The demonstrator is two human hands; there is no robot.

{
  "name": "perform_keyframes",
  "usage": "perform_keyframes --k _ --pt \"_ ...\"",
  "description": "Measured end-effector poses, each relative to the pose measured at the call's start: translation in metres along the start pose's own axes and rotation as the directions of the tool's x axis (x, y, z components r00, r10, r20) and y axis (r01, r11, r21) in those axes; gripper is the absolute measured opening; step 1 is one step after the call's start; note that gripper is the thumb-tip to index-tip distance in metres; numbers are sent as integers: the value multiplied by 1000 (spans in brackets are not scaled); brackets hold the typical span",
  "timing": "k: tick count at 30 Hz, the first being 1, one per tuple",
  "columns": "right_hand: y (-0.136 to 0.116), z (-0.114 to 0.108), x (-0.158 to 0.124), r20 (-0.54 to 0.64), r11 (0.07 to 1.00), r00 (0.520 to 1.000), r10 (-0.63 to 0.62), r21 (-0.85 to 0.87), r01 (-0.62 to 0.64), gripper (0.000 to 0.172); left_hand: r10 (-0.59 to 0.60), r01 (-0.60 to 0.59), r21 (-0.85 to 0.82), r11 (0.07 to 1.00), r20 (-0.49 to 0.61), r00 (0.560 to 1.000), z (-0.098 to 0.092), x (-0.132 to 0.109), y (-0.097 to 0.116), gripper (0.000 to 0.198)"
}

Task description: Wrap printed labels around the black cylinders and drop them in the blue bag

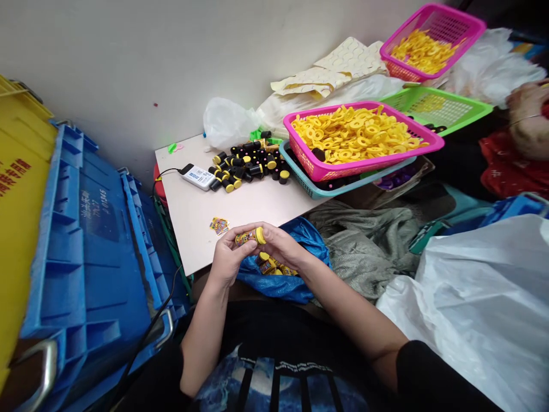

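My left hand [229, 256] and my right hand [278, 246] both grip a small labelled bottle with a yellow cap [249, 237], held on its side above my lap. Just below them, a blue plastic bag [295, 240] lies in my lap holding several similar labelled bottles [269, 265]. On the pale table top [193, 229] ahead of my hands are a few small printed labels [219, 226]. Farther up the table stands a heap of black bottles with yellow caps [249, 167], and these look unlabelled.
A pink basket of yellow rings [355, 137] sits on a teal basket [300, 177] at the table's edge. Blue and yellow crates [86, 229] stand left. White plastic bags and grey cloth lie right. A co-worker's hand [528, 120] shows at upper right.
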State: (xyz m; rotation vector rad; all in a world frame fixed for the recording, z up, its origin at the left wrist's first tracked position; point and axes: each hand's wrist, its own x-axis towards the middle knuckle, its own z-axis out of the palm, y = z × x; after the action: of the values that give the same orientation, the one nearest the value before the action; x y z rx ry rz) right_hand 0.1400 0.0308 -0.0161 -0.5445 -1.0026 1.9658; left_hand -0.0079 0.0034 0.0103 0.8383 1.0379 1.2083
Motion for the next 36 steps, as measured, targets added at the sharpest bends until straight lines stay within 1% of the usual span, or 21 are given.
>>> perform_keyframes --k 1,5,7,11,14,16,17,18,19,20,21,22,23,24,26,27,29,31,33,34,36 --pt "3 -1 1 4 1000 1000 9 -14 -9 40 -15 15 -17 1000 2 1000 0 -1 0 40" --pt "5 -5 4 -39 994 999 -33 -105 29 34 -47 46 -65 997 -18 999 -2 -1 -4 39" --pt "4 -8 5 -26 993 999 -20 -114 17 35 -51 49 -65 997 -26 998 -3 0 -9 39" --pt "6 -16 7 14 991 1000 1 -137 1 36 -19 19 -14 1000 -14 1000 -6 3 -19 38" --pt "4 -26 6 56 968 998 2 -252 12 36 -11 11 49 999 12 1000 -9 3 -27 38" --pt "-2 -37 10 88 904 996 29 -428 11 34 -24 19 133 991 38 999 -13 3 -32 35" --pt "-8 -44 14 68 837 998 13 -546 26 32 -25 12 209 978 60 998 -15 3 -34 34" --pt "-13 -52 21 19 738 999 -49 -673 49 29 -13 -14 314 949 84 996 -17 2 -37 34" --pt "-19 -61 30 -43 606 986 -159 -793 63 26 13 -60 433 899 110 994 -19 1 -40 35" --pt "-25 -70 40 -99 457 949 -300 -888 52 25 50 -119 549 827 139 989 -21 1 -42 36" --pt "-28 -78 52 -139 311 888 -438 -950 5 26 89 -178 640 747 168 982 -25 1 -44 37" --pt "-30 -87 65 -159 190 833 -530 -980 -65 30 129 -225 701 676 188 974 -28 2 -45 37" --pt "-29 -96 77 -180 105 797 -576 -984 -146 36 169 -255 740 622 192 967 -34 4 -46 33" --pt "-26 -103 88 -213 54 779 -589 -973 -225 42 212 -268 770 579 175 961 -40 7 -45 27" --pt "-17 -117 104 -285 14 752 -594 -939 -344 48 325 -227 849 478 69 943 -55 18 -43 23" --pt "-12 -122 109 -305 10 738 -603 -927 -375 48 384 -163 898 409 -8 923 -63 24 -41 25" --pt "-5 -130 114 -303 17 700 -646 -923 -383 43 453 29 963 269 -153 878 -78 39 -37 29" --pt "-2 -136 115 -273 29 669 -691 -935 -352 34 455 189 967 173 -249 855 -88 52 -35 39" --pt "-2 -138 113 -254 51 642 -723 -947 -318 26 438 250 957 148 -290 851 -93 61 -33 39" --pt "-2 -138 111 -247 64 629 -737 -952 -298 24 434 252 953 166 -300 850 -95 65 -33 35" --pt "0 -135 105 -233 95 605 -761 -963 -251 26 428 232 938 259 -327 842 -98 69 -32 23"
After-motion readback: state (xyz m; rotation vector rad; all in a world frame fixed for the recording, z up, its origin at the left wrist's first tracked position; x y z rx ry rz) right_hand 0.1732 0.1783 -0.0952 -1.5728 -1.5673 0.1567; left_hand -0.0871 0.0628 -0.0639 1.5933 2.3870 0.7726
